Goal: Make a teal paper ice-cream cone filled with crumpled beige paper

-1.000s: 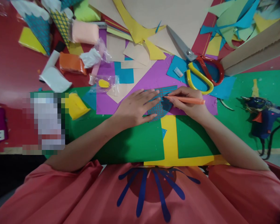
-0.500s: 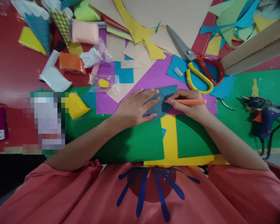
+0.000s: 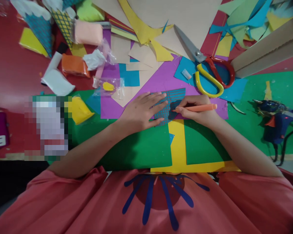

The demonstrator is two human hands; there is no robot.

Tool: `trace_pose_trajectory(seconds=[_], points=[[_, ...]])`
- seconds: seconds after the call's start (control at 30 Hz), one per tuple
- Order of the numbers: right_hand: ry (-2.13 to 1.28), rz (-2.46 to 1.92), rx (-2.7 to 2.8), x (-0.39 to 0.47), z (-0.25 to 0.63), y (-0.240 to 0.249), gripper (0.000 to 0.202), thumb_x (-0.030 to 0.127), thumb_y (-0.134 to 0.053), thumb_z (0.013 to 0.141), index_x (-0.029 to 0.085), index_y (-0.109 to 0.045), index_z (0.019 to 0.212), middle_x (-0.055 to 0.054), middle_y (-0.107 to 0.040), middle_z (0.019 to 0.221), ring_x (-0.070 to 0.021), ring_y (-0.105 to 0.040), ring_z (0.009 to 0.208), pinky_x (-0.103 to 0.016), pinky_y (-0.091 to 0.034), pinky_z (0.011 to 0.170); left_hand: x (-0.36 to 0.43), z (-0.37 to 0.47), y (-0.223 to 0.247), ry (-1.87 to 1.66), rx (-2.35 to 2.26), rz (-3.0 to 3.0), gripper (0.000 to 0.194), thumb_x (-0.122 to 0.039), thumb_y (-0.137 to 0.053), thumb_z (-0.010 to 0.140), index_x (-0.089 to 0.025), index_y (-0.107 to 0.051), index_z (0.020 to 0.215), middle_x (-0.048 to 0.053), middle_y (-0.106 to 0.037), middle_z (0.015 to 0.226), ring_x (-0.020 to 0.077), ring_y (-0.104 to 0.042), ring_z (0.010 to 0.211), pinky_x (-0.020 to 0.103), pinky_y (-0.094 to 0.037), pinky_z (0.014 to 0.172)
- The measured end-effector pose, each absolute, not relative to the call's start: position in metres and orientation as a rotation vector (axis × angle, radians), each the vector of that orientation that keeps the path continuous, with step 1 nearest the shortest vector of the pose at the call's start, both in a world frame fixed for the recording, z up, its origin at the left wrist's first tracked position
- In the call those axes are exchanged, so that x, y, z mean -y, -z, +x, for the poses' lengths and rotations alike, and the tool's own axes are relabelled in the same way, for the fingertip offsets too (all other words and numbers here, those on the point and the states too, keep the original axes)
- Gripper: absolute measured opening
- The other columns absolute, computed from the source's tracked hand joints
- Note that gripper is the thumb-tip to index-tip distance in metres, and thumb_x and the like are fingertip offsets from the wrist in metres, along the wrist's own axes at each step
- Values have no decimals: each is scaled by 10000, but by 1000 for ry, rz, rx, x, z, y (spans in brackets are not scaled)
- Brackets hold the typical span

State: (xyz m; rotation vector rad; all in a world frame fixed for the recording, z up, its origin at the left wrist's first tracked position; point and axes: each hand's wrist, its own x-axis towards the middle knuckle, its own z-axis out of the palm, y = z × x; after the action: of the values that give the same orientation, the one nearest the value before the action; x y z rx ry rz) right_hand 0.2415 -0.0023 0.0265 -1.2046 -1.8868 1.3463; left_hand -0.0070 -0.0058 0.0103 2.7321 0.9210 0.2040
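Observation:
My left hand (image 3: 143, 112) lies flat with its fingers spread over the left part of a blue paper piece (image 3: 177, 94) that carries a grid of dark reddish lines. My right hand (image 3: 196, 109) pinches an orange marker (image 3: 202, 107), its tip down on the blue piece, right of my left fingertips. A shadow from the right hand darkens the paper around the tip. Under the blue piece are a purple sheet (image 3: 109, 107), a green sheet (image 3: 136, 149) and a yellow strip (image 3: 177, 146).
Big scissors (image 3: 202, 61) with red and yellow handles lie beyond my right hand. A glue gun (image 3: 278, 123) rests far right beside a cardboard piece (image 3: 266, 48). Packed clay (image 3: 74, 65), paper cones (image 3: 40, 31) and a yellow packet (image 3: 80, 110) sit at left; paper scraps (image 3: 244, 22) pile up back right.
The marker tip and my right hand have shifted slightly down on the blue paper. My left hand stays in place.

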Motion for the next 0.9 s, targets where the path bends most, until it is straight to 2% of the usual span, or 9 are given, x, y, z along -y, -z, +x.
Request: trace_pose_trajectory(seconds=[0.47, 0.77, 0.9], points=[[-1382, -1190, 1962, 3, 241, -29, 219, 305, -649, 795, 180, -603, 622, 2, -643, 603, -92, -527, 545, -217, -377, 498, 6, -6, -12, -148, -940, 2754, 512, -461, -482, 993, -196, -496, 1432, 112, -489, 1537, 254, -462, 1432, 439, -388, 1178], [-1305, -1092, 2054, 5, 242, -24, 234, 257, -620, 797, 182, -577, 579, 2, -637, 565, -92, -528, 521, -227, -373, 496, 6, -8, -8, -252, -918, 2738, 499, -472, -467, 997, -190, -511, 1406, 123, -505, 1519, 260, -477, 1414, 448, -400, 1167], [-1379, -1074, 1964, 3, 244, -26, 220, 287, -650, 798, 187, -628, 603, 2, -667, 591, -101, -567, 536, -224, -401, 493, 6, -9, -6, -253, -921, 2759, 504, -485, -436, 1005, -191, -512, 1408, 117, -507, 1520, 259, -479, 1415, 446, -409, 1164]])
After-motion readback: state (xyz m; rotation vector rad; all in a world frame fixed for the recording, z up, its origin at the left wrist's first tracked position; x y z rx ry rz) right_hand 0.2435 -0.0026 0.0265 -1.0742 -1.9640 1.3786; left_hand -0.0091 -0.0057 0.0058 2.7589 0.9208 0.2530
